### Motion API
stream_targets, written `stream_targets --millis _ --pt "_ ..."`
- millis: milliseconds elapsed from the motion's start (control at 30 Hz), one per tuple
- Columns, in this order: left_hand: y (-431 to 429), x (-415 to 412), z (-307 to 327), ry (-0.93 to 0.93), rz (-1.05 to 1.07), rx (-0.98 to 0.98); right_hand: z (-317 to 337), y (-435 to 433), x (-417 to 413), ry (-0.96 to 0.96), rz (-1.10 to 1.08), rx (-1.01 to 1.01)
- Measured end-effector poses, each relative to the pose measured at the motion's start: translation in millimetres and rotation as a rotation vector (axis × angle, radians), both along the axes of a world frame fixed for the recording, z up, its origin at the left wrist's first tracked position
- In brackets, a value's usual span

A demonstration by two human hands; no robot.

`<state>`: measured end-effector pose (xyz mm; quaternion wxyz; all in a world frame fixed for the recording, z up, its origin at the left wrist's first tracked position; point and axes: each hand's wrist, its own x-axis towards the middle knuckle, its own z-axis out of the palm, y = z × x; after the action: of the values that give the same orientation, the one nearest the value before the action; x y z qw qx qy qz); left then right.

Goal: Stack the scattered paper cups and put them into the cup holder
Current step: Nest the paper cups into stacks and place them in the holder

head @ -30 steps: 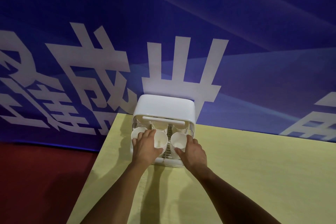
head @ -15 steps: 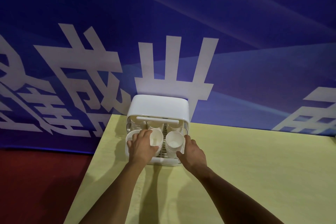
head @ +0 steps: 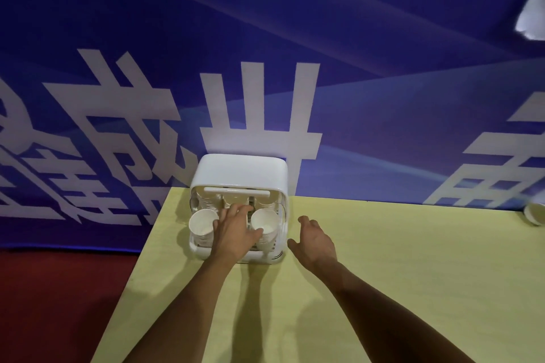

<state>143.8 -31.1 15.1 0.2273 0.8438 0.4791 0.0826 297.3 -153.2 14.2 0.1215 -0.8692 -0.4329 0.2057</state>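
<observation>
Paper cups (head: 202, 222) stand stacked inside the cup holder (head: 239, 171), which sits at the 12 o'clock edge of the worktop (head: 383, 274), close to its 9 o'clock side and against the blue banner (head: 383, 97). Your left grip (head: 234, 233) reaches into the holder between two front stacks, the left front stack at its 9 o'clock and the right front stack (head: 265, 224) at its 3 o'clock. The palm hides the middle slot, so I cannot tell whether that grip is grasping a cup. Your right grip (head: 314, 240) is released, fingers spread, just beside the holder at its 3 o'clock and not touching it.

Watch the thumb: it lies on the rim of the right front stack. Pull the left grip out carelessly and you may drag that stack over or crease its paper lip. Nothing steadies the holder, and it looks light. A push toward 12 o'clock, or a snag while you withdraw, could likely shift it.

One stray cup (head: 535, 214) waits far off at 3 o'clock, half cut off by the frame. It is easy to overlook, so the job looks unfinished.
</observation>
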Motion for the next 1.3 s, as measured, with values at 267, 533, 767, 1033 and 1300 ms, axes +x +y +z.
stream_targets --millis 267,533,767,1033,1300 --pt "-67 67 15 0.054 -0.042 -0.073 18 -62 77 -0.02 0.019 0.055" --pt "-152 149 9 0.117 -0.122 -0.183 13 -146 169 0.032 -0.018 -0.086" --pt "-164 260 9 0.112 -0.291 -0.189 21 -203 248 0.034 -0.254 -0.095" --pt "-218 358 1 0.178 -0.442 -0.214 19 -269 331 0.065 -0.416 -0.088" --pt "-296 501 -13 0.198 -0.421 -0.212 -3 -344 477 0.079 -0.416 -0.083"
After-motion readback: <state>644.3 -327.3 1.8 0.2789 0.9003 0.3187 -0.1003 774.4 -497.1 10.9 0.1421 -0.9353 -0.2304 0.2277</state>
